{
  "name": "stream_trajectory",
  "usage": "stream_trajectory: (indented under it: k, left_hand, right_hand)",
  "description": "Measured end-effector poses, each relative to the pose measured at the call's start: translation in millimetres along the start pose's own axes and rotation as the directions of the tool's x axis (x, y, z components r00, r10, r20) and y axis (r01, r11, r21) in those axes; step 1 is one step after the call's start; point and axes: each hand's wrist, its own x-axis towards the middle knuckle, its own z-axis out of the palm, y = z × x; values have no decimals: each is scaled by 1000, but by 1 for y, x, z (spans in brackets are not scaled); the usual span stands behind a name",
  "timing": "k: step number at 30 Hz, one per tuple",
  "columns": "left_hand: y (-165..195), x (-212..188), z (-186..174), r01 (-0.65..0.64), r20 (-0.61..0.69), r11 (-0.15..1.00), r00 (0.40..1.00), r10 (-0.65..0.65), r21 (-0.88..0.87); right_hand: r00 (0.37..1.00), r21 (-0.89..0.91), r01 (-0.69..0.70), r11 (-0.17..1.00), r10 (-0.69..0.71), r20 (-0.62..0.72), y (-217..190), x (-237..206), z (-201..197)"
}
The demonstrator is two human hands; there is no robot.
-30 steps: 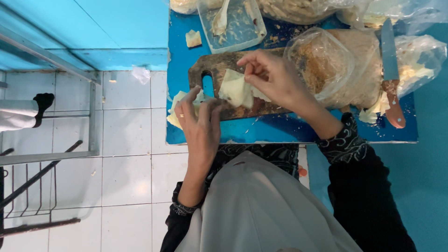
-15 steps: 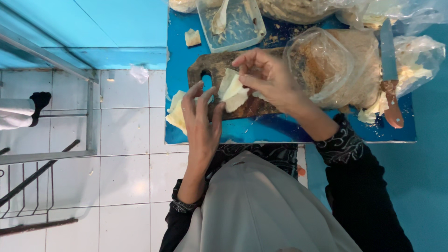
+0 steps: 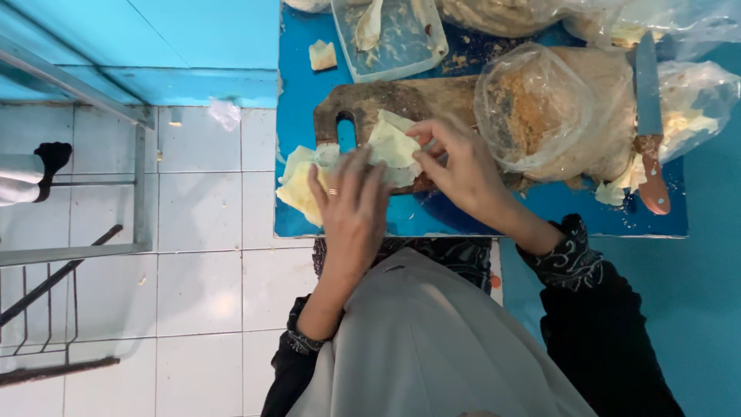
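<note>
Close to the near-left corner of the blue table (image 3: 463, 220), both hands work at the near edge of a brown wooden cutting board (image 3: 401, 104) with a handle hole. The left hand (image 3: 351, 208), a ring on one finger, lies flat with fingers spread and together on a stack of pale yellow dough sheets (image 3: 297, 185) that overhangs the table's left edge above the white tiled floor (image 3: 201, 262). The right hand (image 3: 463, 166) pinches one folded dough sheet (image 3: 392, 145) between thumb and fingertips, just above the board.

Little bare table shows: only a strip along the near edge and a patch at the far left, where one small dough scrap (image 3: 323, 55) lies.

One clear plastic bag (image 3: 532, 112) of brownish crumbly filling sits just right of the right hand, touching the board. One clear rectangular plastic tub (image 3: 390, 35) stands at the far edge. More clear bags (image 3: 695, 93) crowd the far right. One knife (image 3: 651, 131) with a reddish wooden handle lies across them, blade pointing far.
</note>
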Motion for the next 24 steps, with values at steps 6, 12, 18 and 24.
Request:
stream_trajectory:
  k: [6,12,18,24]
  left_hand:
    - [-2,-5,14,-61,5,996,998,61,67]
    - [-3,-10,14,-55,-102,998,993,53,-11]
    - [-4,-10,13,-92,-112,996,989,93,8]
    - [-3,-10,14,-94,-138,996,986,94,8]
  right_hand:
    - [999,-255,18,967,-24,-21,-7,1,-19]
    - [923,-219,385,896,-368,114,-5,5,-13]
    - [907,-226,421,878,-413,86,5,9,4]
    - [993,140,83,987,-94,74,10,20,-2]
